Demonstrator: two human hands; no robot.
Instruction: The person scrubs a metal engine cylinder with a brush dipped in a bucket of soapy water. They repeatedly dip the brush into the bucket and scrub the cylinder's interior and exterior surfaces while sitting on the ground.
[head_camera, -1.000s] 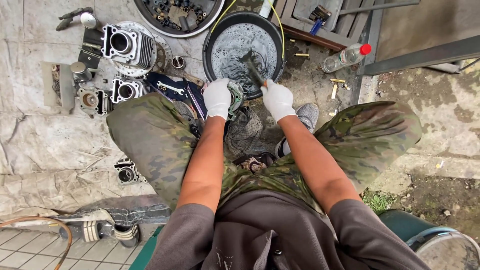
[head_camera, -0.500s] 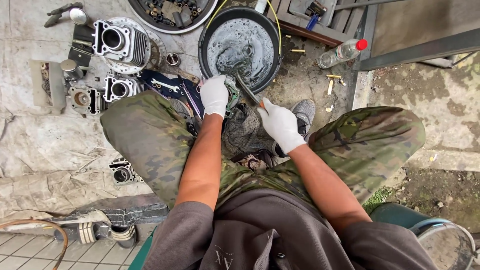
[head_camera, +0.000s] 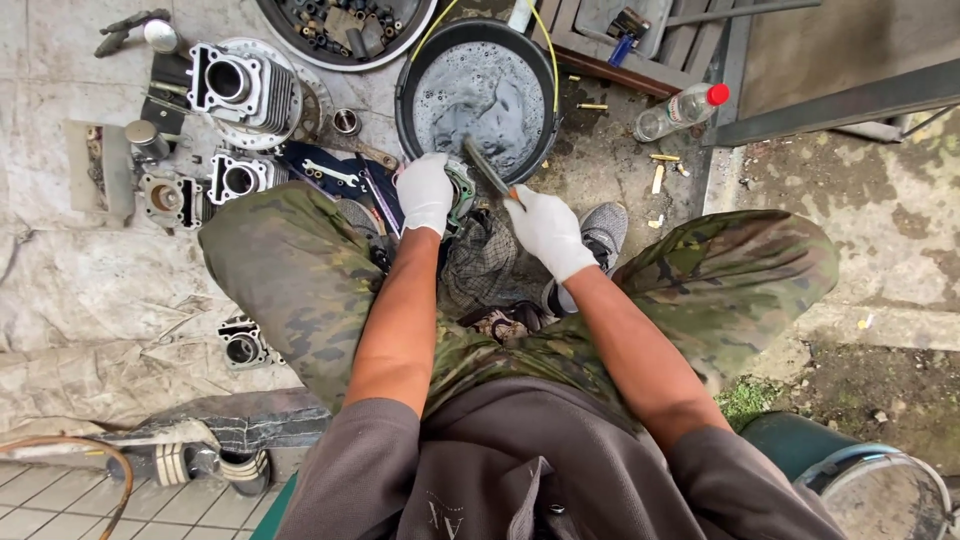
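The left hand (head_camera: 425, 192), in a white glove, was closed around a small greenish metal part (head_camera: 461, 192) and held it just at the near edge of the black basin (head_camera: 405, 75). The right hand (head_camera: 545, 228), also gloved, gripped the handle of a brush (head_camera: 487, 166), and the brush head reached over the part toward the basin. Both hands were between the knees of the seated person.

It seemed that the cleaning was in the middle: the part was out of the water and under the brush, so the scrubbing of it looked not finished. To the left of the left hand several engine cylinders (head_camera: 238, 85) lay on the grey cloth (head_camera: 90, 290); whether they were already washed I cannot tell.

The black basin, directly beyond the hands, held grey soapy water with foam. Farther, behind it and to the left, a round tray (head_camera: 425, 28) held many small dark metal pieces. To the right of the right hand a plastic bottle (head_camera: 678, 112) with a red cap lay on the ground, and its content was not clear.
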